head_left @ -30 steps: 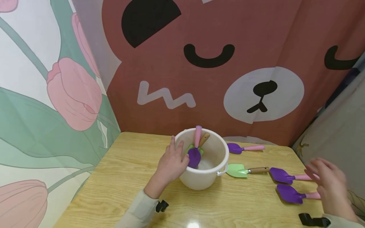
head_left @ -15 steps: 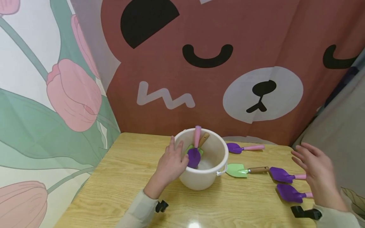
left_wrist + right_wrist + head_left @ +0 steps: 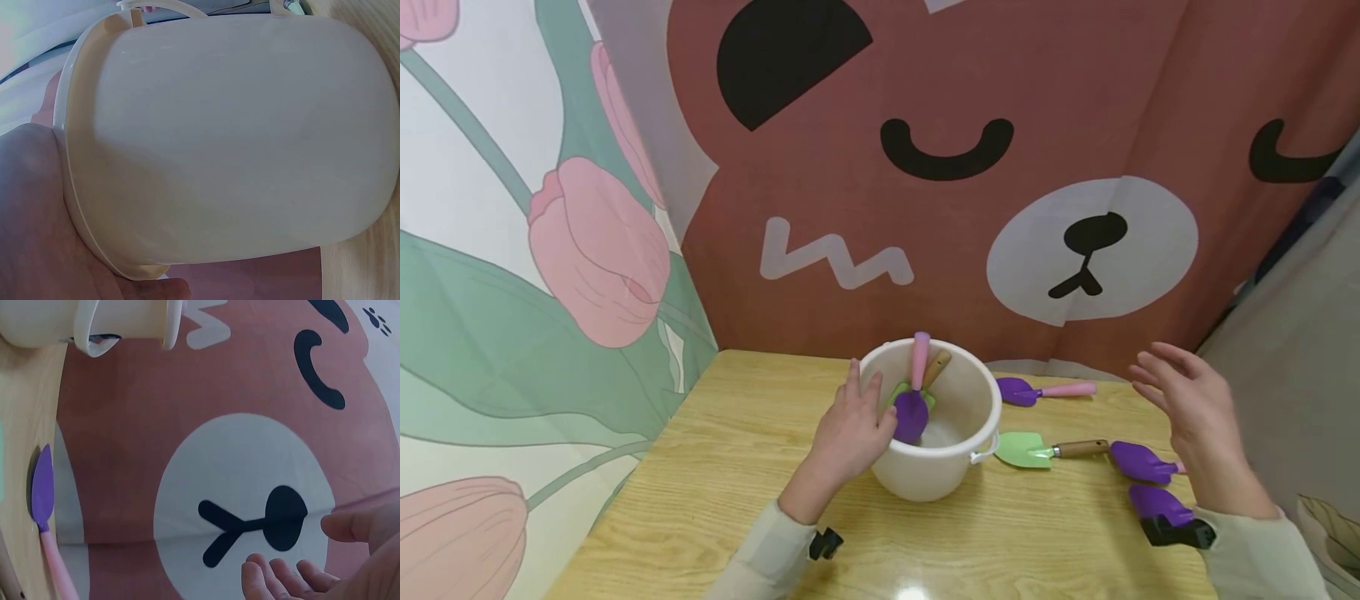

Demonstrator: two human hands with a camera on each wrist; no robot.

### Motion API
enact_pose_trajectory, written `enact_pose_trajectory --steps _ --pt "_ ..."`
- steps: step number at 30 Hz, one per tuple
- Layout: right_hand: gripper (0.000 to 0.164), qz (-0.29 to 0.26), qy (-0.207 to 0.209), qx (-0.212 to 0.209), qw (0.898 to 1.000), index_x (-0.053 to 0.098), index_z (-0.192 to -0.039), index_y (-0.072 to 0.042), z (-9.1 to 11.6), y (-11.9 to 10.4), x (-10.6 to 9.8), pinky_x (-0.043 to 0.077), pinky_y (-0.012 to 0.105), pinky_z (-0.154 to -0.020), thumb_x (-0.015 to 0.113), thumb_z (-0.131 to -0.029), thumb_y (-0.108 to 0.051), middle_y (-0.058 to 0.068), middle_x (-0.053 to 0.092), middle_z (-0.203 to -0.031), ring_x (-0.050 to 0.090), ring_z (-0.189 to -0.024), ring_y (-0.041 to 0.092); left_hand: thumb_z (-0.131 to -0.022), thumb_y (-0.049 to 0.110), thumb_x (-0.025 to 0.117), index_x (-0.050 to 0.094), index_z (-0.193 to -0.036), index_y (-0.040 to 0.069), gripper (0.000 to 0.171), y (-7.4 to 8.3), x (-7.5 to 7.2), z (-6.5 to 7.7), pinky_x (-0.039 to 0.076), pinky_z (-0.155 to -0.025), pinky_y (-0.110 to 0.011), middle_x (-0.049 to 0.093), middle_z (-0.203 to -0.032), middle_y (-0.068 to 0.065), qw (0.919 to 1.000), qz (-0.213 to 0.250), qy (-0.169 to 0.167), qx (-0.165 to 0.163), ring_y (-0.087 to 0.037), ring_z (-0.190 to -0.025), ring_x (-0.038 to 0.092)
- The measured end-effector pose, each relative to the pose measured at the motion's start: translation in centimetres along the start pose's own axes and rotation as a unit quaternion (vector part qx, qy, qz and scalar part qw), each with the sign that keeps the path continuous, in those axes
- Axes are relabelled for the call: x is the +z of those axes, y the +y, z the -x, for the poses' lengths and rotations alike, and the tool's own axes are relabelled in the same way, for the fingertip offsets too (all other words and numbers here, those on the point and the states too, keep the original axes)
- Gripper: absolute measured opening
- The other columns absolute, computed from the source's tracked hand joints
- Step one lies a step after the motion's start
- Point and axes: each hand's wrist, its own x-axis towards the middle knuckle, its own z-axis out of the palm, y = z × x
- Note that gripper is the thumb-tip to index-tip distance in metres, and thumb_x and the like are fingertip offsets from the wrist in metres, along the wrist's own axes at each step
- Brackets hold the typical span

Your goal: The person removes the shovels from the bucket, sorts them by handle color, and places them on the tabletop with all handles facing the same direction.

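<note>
Touching white bucket (image 3: 923, 477): left grip (image 3: 850, 432), fingers spread wide
Right grip (image 3: 1199, 404): pretty wide too, hovering
Trowels (image 3: 1022, 450): 2 in the bucket, 4 on the tabletop (image 3: 752, 442)

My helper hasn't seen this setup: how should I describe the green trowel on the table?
Start from the white bucket on the wooden table. Just right of it in the head view lies the green trowel, brown handle pointing right. The three other trowels on the table are purple-bladed.
</note>
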Motion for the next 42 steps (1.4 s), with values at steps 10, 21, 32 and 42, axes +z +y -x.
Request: enact_pose_trajectory --steps 10,21,32,42 --pt "0.053 0.031 -0.012 -0.001 0.999 0.053 -0.132 -0.019 -0.1 -0.5 2.4 0.055 0.014 -0.07 0.078 -0.088 -0.035 -0.015 0.059 -0.104 0.068 -0.082 -0.004 -0.1 0.045 0.045 0.039 -0.156 0.007 0.068 0.0 -0.1 0.0 0.05 -0.095 -0.055 0.012 -0.167 -0.025 1.0 0.002 -0.002 0.001 -0.04 -0.141 0.039" --pt "0.081 0.094 -0.042 -0.016 0.995 0.041 -0.152 -0.006 -0.4 -0.6 4.8 0.054 0.014 -0.073 0.075 -0.088 -0.043 -0.014 0.057 -0.108 0.067 -0.086 -0.004 -0.1 0.045 0.045 0.04 -0.156 0.008 0.068 -0.1 0.0 0.1 0.05 -0.095 -0.055 0.013 -0.167 -0.025 1.0 0.003 0.0 -0.001 -0.041 -0.14 0.04" --pt "0.082 0.178 -0.052 -0.035 0.982 0.038 -0.155 -0.004 -0.8 -0.6 7.0 0.054 0.013 -0.076 0.067 -0.093 -0.049 -0.01 0.057 -0.118 0.065 -0.087 -0.007 -0.1 0.046 0.045 0.039 -0.156 0.008 0.068 -0.1 0.1 0.0 0.05 -0.095 -0.055 0.012 -0.167 -0.024 1.0 0.003 0.001 -0.003 -0.041 -0.141 0.04" --pt "0.079 0.191 -0.072 -0.032 0.978 0.035 -0.157 -0.006 -1.3 -1.1 8.1 0.054 0.017 -0.084 0.064 -0.096 -0.047 -0.005 0.055 -0.126 0.064 -0.094 -0.003 -0.1 0.046 0.045 0.039 -0.156 0.008 0.068 -0.1 0.1 -0.1 0.05 -0.095 -0.055 0.013 -0.166 -0.025 1.0 0.004 0.001 -0.003 -0.041 -0.141 0.04"
